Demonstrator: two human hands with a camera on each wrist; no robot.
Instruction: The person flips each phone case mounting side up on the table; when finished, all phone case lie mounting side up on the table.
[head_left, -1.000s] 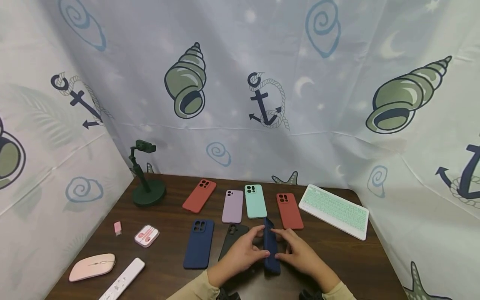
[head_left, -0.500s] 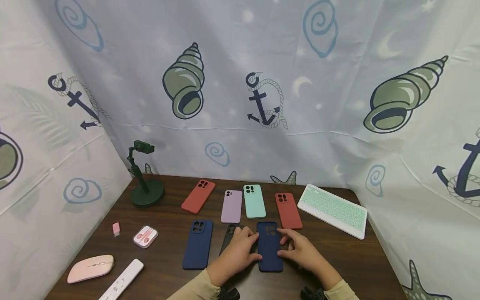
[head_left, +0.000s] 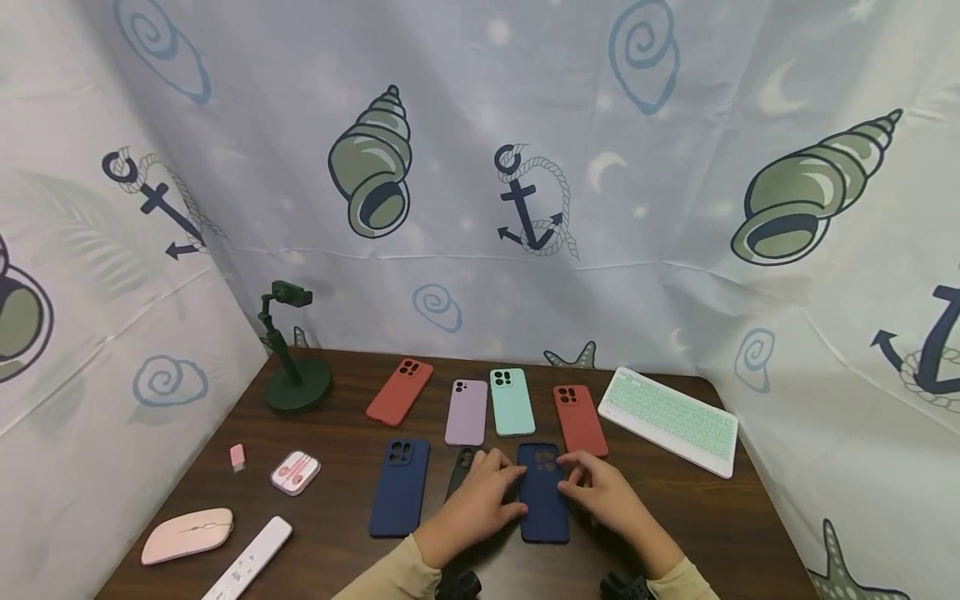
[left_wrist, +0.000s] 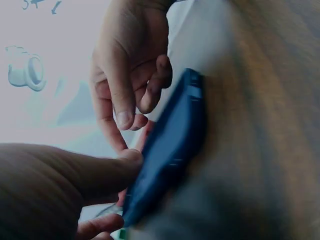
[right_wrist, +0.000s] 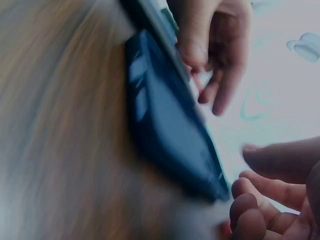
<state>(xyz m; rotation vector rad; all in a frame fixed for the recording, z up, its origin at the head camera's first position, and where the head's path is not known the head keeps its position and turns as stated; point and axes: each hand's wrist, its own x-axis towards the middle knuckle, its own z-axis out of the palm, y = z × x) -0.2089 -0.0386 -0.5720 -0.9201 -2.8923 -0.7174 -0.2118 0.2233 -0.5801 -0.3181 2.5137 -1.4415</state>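
Observation:
A navy blue phone case (head_left: 544, 500) lies on the table, hollow side up, its camera cutout at the far end. My left hand (head_left: 483, 496) is at its left long edge, with the thumb (left_wrist: 131, 159) and forefinger right at the rim. Across from it, my right hand (head_left: 600, 492) is beside the right edge, fingers loosely bent. In the right wrist view these fingers (right_wrist: 270, 190) hold nothing. Partly hidden under my left hand is a black phone case (head_left: 459, 471). Another navy phone case (head_left: 400, 487), back side up, lies farther left.
Behind lie two red phone cases (head_left: 401, 392) (head_left: 580, 421), a lilac one (head_left: 467, 412), a mint one (head_left: 512, 402) and a keyboard (head_left: 670, 421). On the left are a green stand (head_left: 298, 387), earphone box (head_left: 296, 472), pink USB stick (head_left: 237, 457), mouse (head_left: 187, 535) and white power strip (head_left: 247, 558).
The navy case was held upright on its edge between both hands; it has been lowered flat, hollow side up. Both hands have loosened and stay beside its long edges.

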